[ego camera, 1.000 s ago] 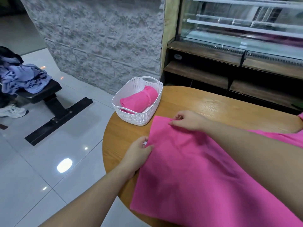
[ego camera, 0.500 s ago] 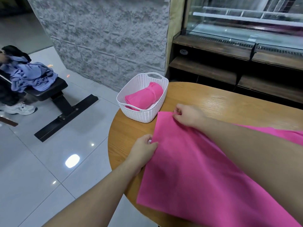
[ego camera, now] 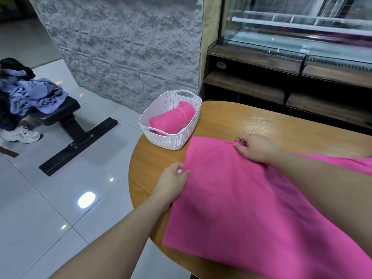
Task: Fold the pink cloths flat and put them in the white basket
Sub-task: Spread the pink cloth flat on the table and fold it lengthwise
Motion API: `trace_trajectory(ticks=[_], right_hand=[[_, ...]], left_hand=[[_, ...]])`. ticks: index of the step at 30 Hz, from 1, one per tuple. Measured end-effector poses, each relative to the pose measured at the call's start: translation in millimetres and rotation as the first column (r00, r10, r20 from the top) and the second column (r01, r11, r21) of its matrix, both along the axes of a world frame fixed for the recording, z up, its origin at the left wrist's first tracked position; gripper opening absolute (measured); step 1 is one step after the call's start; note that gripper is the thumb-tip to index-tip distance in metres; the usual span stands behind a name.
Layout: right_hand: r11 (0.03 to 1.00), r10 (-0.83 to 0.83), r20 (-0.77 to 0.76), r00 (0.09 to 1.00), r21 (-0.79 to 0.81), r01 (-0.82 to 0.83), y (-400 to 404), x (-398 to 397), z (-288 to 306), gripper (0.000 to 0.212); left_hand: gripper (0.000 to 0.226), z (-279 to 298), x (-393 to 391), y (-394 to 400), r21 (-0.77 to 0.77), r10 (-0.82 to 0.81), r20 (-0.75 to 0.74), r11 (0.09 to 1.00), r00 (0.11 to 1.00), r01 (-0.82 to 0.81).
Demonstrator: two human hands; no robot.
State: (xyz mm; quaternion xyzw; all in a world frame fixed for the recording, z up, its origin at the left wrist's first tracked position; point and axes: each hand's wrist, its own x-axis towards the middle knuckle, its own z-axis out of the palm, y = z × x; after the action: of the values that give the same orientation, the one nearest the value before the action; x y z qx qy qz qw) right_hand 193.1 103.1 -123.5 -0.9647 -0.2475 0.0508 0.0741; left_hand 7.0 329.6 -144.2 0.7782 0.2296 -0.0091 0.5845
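Pink cloth (ego camera: 251,198) lies flat beside white basket (ego camera: 171,140); my left hand (ego camera: 171,183) and right hand (ego camera: 254,147) fingers pinch its basket-side edge.

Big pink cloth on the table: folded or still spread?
Spread. The pink cloth lies flat across the table; left hand and right hand pinch its far edge.

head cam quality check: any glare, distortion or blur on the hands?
Head view: bright lamp glare on the floor tiles and a sheen on the table; wide-angle bending at the display case; left hand, right hand and pink cloth sharp, evenly lit.
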Motion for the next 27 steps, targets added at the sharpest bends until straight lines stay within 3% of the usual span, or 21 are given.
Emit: trace_trajectory(ticks=[4, 8, 12, 15, 18, 20, 24, 27], right_hand=[[0.997, -0.02, 0.027, 0.999, 0.077, 0.018, 5.4, 0.4, -8.5, 0.026], [0.975, -0.066, 0.319, 0.945, 0.223, -0.007, 7.9, -13.5, -8.5, 0.027], [0.957, 0.14, 0.391, 0.91, 0.183, -0.226, 5.8, -59.5, -9.4, 0.034], [0.971, 0.219, 0.162, 0.962, 0.057, -0.23, 8.3, -95.6, -14.4, 0.051], [0.987, 0.134, -0.06, 0.989, -0.081, -0.139, 8.0, -115.4, -28.1, 0.055], [0.99, 0.104, -0.043, 0.994, -0.092, -0.108, 8.1, -120.0, -33.0, 0.055], [0.994, 0.074, -0.014, 0.997, -0.084, -0.075, 12.2, -115.0, -35.4, 0.055], [0.993, 0.066, -0.01, 0.998, -0.102, -0.066, 16.4, -110.9, -34.3, 0.056]], left_hand=[[0.01, -1.4, 1.3, -1.0, 0.074, 0.006, 0.004, 0.997, 1.0, -0.006], [0.009, -1.9, 3.2, -3.1, 0.161, 0.036, 0.001, 0.986, 0.999, -0.036], [0.004, -2.1, 6.4, -4.3, 0.17, 0.066, -0.015, 0.983, 0.998, -0.062], [0.005, -3.5, 7.9, -3.6, 0.144, 0.088, -0.016, 0.986, 0.996, -0.085], [0.009, -4.2, 9.9, -5.8, 0.167, 0.104, -0.009, 0.981, 0.995, -0.101], [0.014, -4.2, 10.9, -7.3, 0.167, 0.123, -0.015, 0.979, 0.992, -0.119], [0.038, 1.6, 2.6, -6.2, -0.053, 0.127, -0.089, 0.99, 0.988, -0.132], [0.042, 4.4, -17.3, -3.5, 0.027, 0.025, -0.064, 0.999, 0.998, -0.024]])
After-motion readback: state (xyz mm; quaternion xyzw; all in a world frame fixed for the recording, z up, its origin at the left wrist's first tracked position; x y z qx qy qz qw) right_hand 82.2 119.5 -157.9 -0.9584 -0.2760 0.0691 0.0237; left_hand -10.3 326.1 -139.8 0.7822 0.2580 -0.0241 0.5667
